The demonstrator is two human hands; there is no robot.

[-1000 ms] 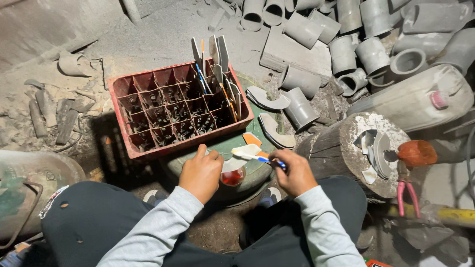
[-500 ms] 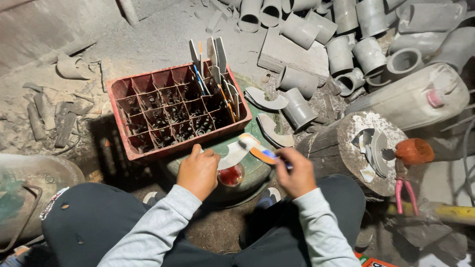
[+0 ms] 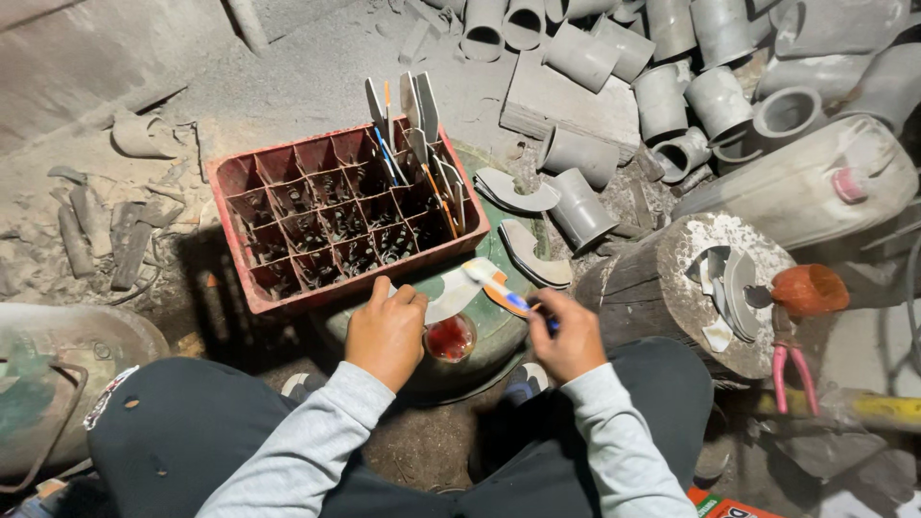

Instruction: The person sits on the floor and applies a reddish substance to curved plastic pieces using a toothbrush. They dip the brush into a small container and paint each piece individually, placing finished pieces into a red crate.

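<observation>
1. Left hand (image 3: 386, 334) closed around a curved grey pipe piece (image 3: 451, 299), tilting its inner face up, probably so the brush can reach it.
2. Right hand (image 3: 568, 338) pinches a toothbrush (image 3: 494, 288) by the handle; bristle end rests on the piece's upper edge.
3. Both are held directly over a small open pot of red liquid (image 3: 451, 338), which stands on a green drum (image 3: 499, 321) between the knees, likely to catch drips.
4. Red crate (image 3: 336, 225) sits at the drum's far edge; cut strips stand upright in its right-hand cells.
5. Stump (image 3: 672, 288) right of the drum carries more cut pieces.
6. Orange-and-green carton corner (image 3: 729, 506) at bottom edge; print unreadable.
</observation>
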